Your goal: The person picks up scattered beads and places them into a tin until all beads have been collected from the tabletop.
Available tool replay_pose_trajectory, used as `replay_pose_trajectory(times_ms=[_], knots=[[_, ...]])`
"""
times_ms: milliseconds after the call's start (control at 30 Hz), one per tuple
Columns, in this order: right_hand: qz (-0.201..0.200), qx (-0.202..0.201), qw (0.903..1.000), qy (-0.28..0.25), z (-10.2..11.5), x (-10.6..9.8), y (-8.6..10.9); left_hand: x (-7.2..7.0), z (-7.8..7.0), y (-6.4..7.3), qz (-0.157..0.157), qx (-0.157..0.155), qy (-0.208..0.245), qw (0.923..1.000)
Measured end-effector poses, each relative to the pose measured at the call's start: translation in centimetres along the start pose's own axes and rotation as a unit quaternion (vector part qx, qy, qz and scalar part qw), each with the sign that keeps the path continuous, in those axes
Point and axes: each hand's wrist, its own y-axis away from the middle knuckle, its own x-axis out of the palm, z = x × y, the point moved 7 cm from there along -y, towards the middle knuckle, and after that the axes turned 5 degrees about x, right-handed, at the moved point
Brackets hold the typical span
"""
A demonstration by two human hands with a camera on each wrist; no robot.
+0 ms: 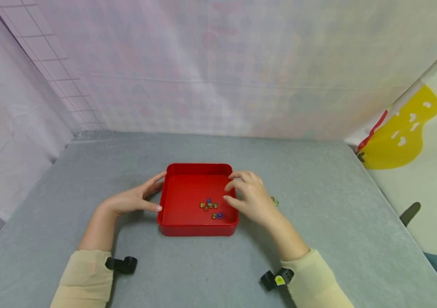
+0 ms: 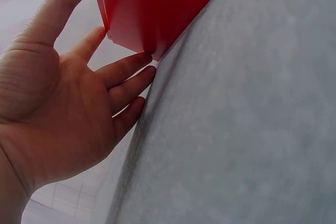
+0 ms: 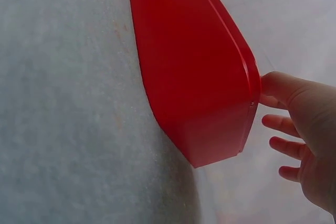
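A square red tray [image 1: 187, 188] stands on the grey table, with several small glass marbles [image 1: 210, 205], amber, greenish and blue, lying in its right front part. My left hand [image 1: 137, 199] is at the tray's left side, thumb and fingers spread and fingertips right at the wall. In the left wrist view the fingertips [image 2: 143, 59] meet the tray's corner [image 2: 136, 24]. Over the right rim reaches my right hand [image 1: 252, 196], its fingers loosely bent above the tray's inside and nothing visible between them. The right wrist view shows the thumb [image 3: 281, 85] overlapping the tray's rim [image 3: 252, 77].
A couple of greenish marbles [image 1: 275, 202] lie on the grey tabletop [image 1: 318, 222] just right of my right hand. Pale cloth hangs [image 1: 203, 85] behind the table and on both sides. Each sleeve carries a black wrist camera [image 1: 123, 265] close above the tabletop.
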Motion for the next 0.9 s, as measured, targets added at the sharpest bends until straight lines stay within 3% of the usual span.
replay_pose_trajectory(times_ms=[900], knots=[[-0.036, 0.004, 0.9993, -0.012, -1.7, -2.6, 0.6, 0.0, 0.1, -0.1, 0.004, 0.007, 0.008, 0.9999]])
